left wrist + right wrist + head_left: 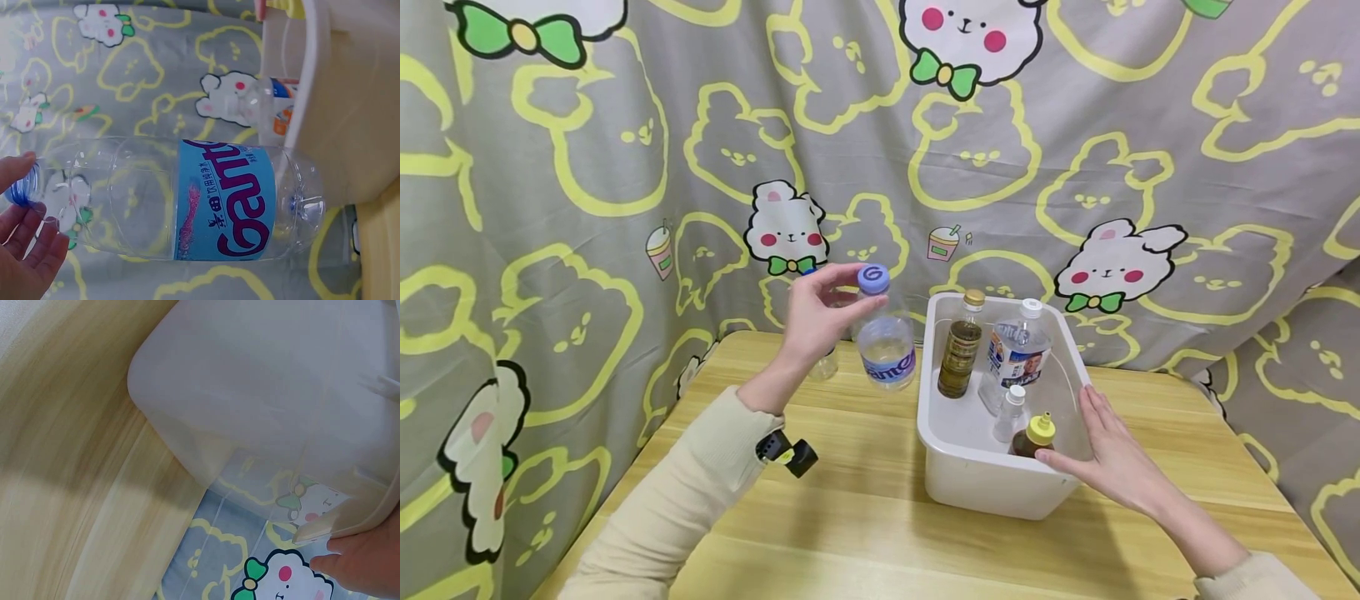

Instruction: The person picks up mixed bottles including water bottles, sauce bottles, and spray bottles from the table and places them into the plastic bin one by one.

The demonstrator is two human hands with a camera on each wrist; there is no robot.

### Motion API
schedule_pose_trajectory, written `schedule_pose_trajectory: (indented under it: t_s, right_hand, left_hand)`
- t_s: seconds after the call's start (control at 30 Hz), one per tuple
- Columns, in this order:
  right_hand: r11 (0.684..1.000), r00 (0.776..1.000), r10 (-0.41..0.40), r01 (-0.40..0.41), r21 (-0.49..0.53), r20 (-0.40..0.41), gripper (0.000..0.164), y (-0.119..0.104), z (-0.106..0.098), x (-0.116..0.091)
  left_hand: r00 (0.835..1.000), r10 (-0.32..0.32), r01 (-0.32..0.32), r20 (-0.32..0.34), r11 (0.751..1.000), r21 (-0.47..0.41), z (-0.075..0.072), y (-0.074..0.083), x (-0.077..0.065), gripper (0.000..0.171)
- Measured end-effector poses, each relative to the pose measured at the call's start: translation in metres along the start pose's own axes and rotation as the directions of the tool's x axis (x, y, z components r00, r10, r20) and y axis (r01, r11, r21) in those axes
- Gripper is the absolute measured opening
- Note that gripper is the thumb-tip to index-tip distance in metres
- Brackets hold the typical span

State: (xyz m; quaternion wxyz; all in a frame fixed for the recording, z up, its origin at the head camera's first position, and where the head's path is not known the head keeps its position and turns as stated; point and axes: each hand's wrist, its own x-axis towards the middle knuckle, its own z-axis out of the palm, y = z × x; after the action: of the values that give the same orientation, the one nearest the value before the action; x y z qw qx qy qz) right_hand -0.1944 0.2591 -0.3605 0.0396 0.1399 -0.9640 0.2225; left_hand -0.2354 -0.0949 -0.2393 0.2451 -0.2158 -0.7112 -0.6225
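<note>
My left hand (820, 312) pinches the blue cap of a clear plastic water bottle (886, 346) between thumb and fingers. The bottle hangs upright, left of a white plastic bin (992, 483). In the left wrist view the same water bottle (144, 200) shows a light blue label with purple lettering. My right hand (1116, 454) rests on the bin's near right corner, fingers spread along the side rim and thumb at the front rim. Fingers of the right hand (365, 562) touch the bin's rim (375, 519) in the right wrist view too.
Inside the bin stand an amber-filled bottle with a gold cap (961, 354), a large clear labelled bottle (1018, 354), a small white-capped bottle (1011, 414) and a brown squeeze bottle with yellow nozzle (1040, 429). Another clear container (824, 367) is partly hidden behind the left hand. A patterned curtain (865, 150) borders the wooden table (850, 492).
</note>
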Motion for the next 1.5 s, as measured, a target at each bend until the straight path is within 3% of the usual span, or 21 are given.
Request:
schedule_pose_trajectory:
  t_s: [0.17, 0.4, 0.6, 0.97, 1.27, 1.5]
  right_hand:
    - [1.0, 1.0, -0.004, 0.004, -0.002, -0.005, 0.104, 0.0, 0.001, 0.0]
    - [1.0, 1.0, 0.001, -0.001, -0.006, 0.0, 0.104, -0.001, 0.0, 0.001]
    - [1.0, 1.0, 0.007, -0.007, -0.006, 0.009, 0.104, 0.0, 0.0, 0.001]
    - [1.0, 1.0, 0.004, -0.004, -0.004, 0.004, 0.105, 0.0, 0.0, 0.0]
    - [1.0, 1.0, 0.003, -0.003, -0.004, 0.004, 0.104, 0.0, 0.001, 0.0]
    - [1.0, 1.0, -0.002, 0.002, -0.007, -0.004, 0.104, 0.001, 0.001, 0.0]
  left_hand:
    - [0.999, 0.035, -0.035, -0.01, 0.999, -0.028, 0.006, -0.009, 0.008, 0.039]
    - [0.998, 0.053, -0.055, -0.022, 0.996, -0.07, 0.017, 0.004, 0.008, 0.038]
    - [0.998, 0.068, -0.069, -0.019, 0.992, -0.105, 0.029, -0.003, 0.012, 0.036]
    - [0.999, 0.046, -0.05, -0.026, 0.984, -0.171, 0.051, -0.009, 0.012, 0.038]
    - [0.999, -0.028, 0.023, -0.028, 0.987, -0.16, 0.066, -0.021, 0.008, 0.038]
    - [0.999, -0.05, 0.047, -0.02, 0.987, -0.151, 0.075, -0.012, -0.003, 0.036]
